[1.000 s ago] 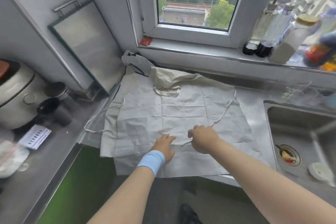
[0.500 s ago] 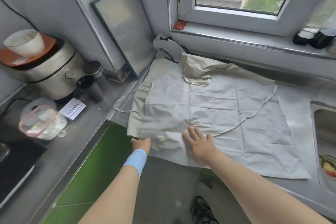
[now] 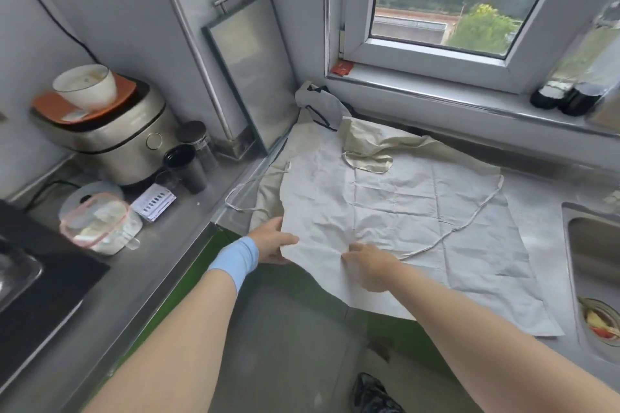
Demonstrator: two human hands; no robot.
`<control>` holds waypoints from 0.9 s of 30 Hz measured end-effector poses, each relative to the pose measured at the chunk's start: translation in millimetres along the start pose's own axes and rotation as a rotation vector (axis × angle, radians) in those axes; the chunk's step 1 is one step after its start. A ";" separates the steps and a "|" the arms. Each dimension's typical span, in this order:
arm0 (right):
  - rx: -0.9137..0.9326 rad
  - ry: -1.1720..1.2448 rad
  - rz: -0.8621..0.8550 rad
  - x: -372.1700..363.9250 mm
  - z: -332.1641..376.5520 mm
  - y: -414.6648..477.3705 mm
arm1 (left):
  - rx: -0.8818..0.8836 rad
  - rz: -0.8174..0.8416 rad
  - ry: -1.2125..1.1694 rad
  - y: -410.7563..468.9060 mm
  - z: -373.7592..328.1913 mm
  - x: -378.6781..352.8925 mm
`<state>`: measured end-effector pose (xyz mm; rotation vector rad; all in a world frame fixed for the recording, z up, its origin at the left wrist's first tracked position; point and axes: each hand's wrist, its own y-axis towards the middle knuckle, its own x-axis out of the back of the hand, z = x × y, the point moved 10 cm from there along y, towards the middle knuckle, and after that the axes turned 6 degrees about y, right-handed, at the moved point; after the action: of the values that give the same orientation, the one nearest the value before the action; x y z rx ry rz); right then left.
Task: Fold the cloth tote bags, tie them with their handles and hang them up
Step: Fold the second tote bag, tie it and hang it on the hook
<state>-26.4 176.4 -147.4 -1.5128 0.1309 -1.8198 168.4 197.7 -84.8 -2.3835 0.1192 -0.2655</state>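
Observation:
A large cream cloth tote bag lies spread flat on the steel counter, its thin handle trailing across it on the right. More cream bags lie bunched under it toward the corner, and another handle loop hangs off the left. My left hand, with a blue wristband, holds the bag's near left corner lifted off the counter edge. My right hand pinches the cloth just right of that, fingers curled into a crease.
A rice cooker with a bowl on top, dark jars and a lidded plastic container stand on the left counter. A steel tray leans in the corner. The sink is at the right, bottles on the window sill.
My left hand has lifted the bag's near left corner and drawn it inward. My right hand went from lying flat on the cloth to pinching it. The view shifted slightly.

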 end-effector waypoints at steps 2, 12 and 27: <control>-0.105 0.379 -0.085 27.8 -11.4 -4.8 | -0.080 0.052 0.032 -3.0 -26.3 -15.4; -0.352 1.138 -0.255 131.9 -84.1 -53.3 | -0.315 0.307 0.605 2.2 -106.6 -177.4; -0.330 -0.017 -0.424 90.2 -160.1 -25.0 | -0.106 -0.048 0.924 115.8 -99.1 -129.0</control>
<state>-180.7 80.9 -109.3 -1.8967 0.1116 -2.1979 19.3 68.0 -112.7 -2.1762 0.5066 -1.3881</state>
